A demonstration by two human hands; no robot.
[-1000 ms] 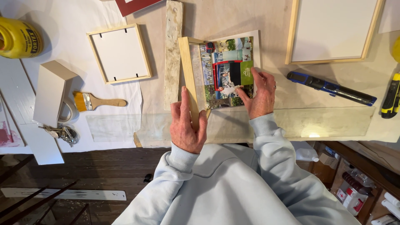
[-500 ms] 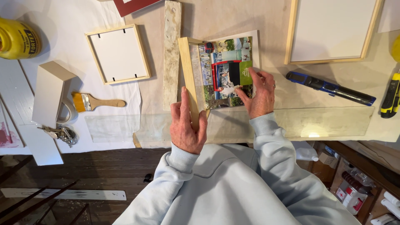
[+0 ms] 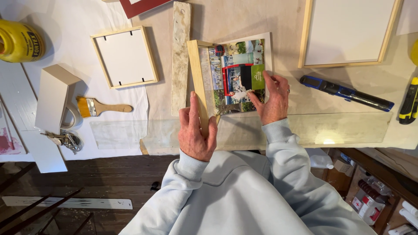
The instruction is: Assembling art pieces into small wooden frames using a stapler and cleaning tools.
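Observation:
My left hand [image 3: 197,135] grips the near end of a light wooden frame strip [image 3: 197,80] that stands on edge along the left side of a colourful picture collage [image 3: 237,76]. My right hand [image 3: 272,99] rests on the collage's lower right part, fingers pressing it flat against the table. The collage lies on a white backing sheet. A weathered pale wooden board [image 3: 180,52] lies just left of the strip.
A small wooden frame [image 3: 125,56], a paintbrush [image 3: 102,107], a white box [image 3: 52,98], keys [image 3: 65,140] and a yellow container [image 3: 19,41] lie left. A large framed panel [image 3: 348,32], a blue-black utility knife [image 3: 346,92] and a yellow-black tool [image 3: 409,102] lie right. A clear sheet [image 3: 339,128] covers the front edge.

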